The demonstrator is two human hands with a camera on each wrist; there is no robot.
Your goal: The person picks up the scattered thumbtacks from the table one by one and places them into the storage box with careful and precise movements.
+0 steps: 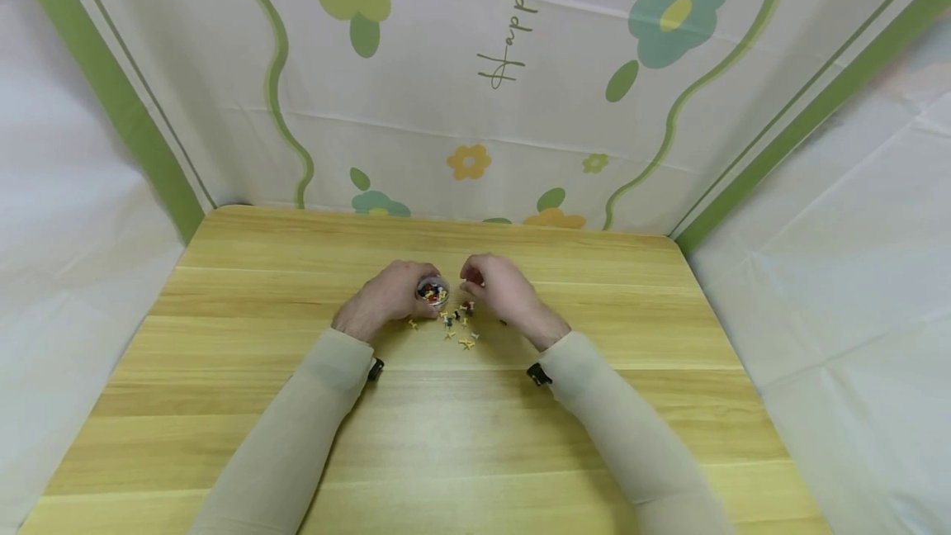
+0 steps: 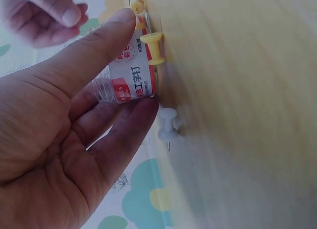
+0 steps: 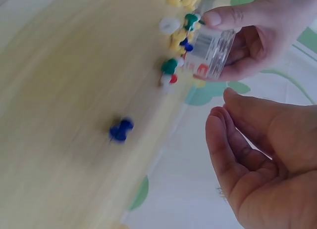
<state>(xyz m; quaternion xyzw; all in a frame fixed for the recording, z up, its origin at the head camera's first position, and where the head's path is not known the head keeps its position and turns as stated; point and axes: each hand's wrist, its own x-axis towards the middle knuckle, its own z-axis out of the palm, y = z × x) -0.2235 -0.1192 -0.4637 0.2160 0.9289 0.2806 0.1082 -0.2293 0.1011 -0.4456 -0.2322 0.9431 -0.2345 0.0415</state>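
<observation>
My left hand (image 1: pixel 394 291) grips a small clear plastic jar (image 2: pixel 124 73) with a red and white push-pin label, thumb on one side and fingers on the other. Coloured push pins (image 1: pixel 432 294) show through the jar's mouth. To its right, my right hand (image 1: pixel 501 287) is raised over the table with fingers curled. Its thumb and forefinger tips come close together in the right wrist view, and no pin shows between them. Loose yellow pins (image 1: pixel 466 343) and others in white, green, red and blue lie in front of the jar. A blue pin (image 3: pixel 121 130) lies apart from them.
The wooden table (image 1: pixel 446 452) reaches back to a white curtain (image 1: pixel 416 89) printed with flowers. More white cloth hangs at both sides. A yellow pin (image 2: pixel 154 47) and a white pin (image 2: pixel 168 125) lie close by the left fingertips.
</observation>
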